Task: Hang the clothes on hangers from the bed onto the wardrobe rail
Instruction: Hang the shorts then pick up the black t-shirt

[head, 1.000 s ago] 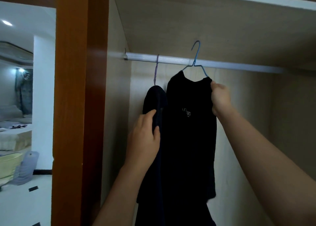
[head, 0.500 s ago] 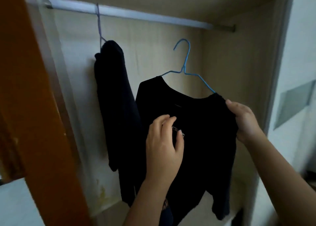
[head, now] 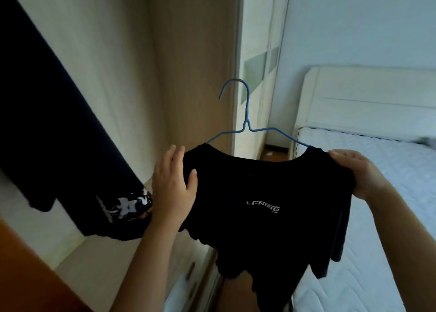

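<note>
A black T-shirt (head: 264,217) with a white logo hangs on a blue wire hanger (head: 246,120), held in the air in front of the open wardrobe. The hook is free and touches nothing. My right hand (head: 358,172) grips the shirt's right shoulder, fingers curled over the fabric. My left hand (head: 174,186) lies against the shirt's left shoulder with straight fingers and the thumb on the front of the cloth. A dark garment (head: 47,122) hangs inside the wardrobe at the left. The rail is out of view.
The wardrobe's side panel (head: 193,63) stands behind the hanger. Drawer fronts (head: 191,278) sit low under the shirt. An orange door frame (head: 23,276) fills the bottom left. The bed's white mattress (head: 389,174) and headboard (head: 365,99) lie to the right.
The view has swung down and right, away from the rail toward the bed. The shirt on its hanger has dropped lower, and my left hand has moved to its left shoulder.
</note>
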`<state>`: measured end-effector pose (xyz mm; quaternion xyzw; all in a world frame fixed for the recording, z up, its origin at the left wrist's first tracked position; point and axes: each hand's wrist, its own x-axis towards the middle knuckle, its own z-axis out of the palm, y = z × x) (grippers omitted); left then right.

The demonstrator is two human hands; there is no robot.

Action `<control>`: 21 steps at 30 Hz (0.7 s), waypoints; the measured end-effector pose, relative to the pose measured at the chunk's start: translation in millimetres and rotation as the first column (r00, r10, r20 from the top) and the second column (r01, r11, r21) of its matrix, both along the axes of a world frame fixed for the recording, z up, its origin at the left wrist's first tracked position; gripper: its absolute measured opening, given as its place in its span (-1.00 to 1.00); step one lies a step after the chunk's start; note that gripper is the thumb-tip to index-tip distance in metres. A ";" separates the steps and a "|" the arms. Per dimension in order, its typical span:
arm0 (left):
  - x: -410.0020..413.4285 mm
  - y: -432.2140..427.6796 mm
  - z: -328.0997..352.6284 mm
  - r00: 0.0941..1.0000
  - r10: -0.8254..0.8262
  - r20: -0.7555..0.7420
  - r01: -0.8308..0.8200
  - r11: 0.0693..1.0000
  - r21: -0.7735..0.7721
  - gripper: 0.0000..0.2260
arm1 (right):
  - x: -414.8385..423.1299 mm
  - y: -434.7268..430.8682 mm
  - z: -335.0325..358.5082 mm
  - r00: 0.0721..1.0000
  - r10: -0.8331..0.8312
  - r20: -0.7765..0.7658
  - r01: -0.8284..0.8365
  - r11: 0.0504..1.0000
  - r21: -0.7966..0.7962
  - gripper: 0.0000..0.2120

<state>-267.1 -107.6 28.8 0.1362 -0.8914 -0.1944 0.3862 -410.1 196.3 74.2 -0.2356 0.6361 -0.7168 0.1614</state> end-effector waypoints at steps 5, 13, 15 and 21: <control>-14.4 4.2 -16.1 0.978 -0.161 0.135 0.140 0.978 0.154 -0.64 | 1.2 52.0 -6.9 0.999 -0.051 0.011 0.050 0.997 0.061 -0.49; -18.4 30.7 -55.2 0.931 -0.327 0.161 0.228 0.868 0.442 -0.85 | 29.0 68.6 -35.5 0.960 -0.265 -0.089 0.279 0.897 0.344 -0.72; -14.4 40.4 -61.5 0.919 -0.355 0.171 0.239 0.847 0.476 -0.84 | 43.2 78.5 -47.9 0.909 -0.351 -0.226 0.417 0.760 0.498 -0.68; 6.4 73.8 -65.4 0.834 -0.506 0.220 0.387 0.821 0.419 -0.81 | 135.1 119.8 -91.2 0.723 -0.594 -0.353 0.654 0.424 0.626 -0.62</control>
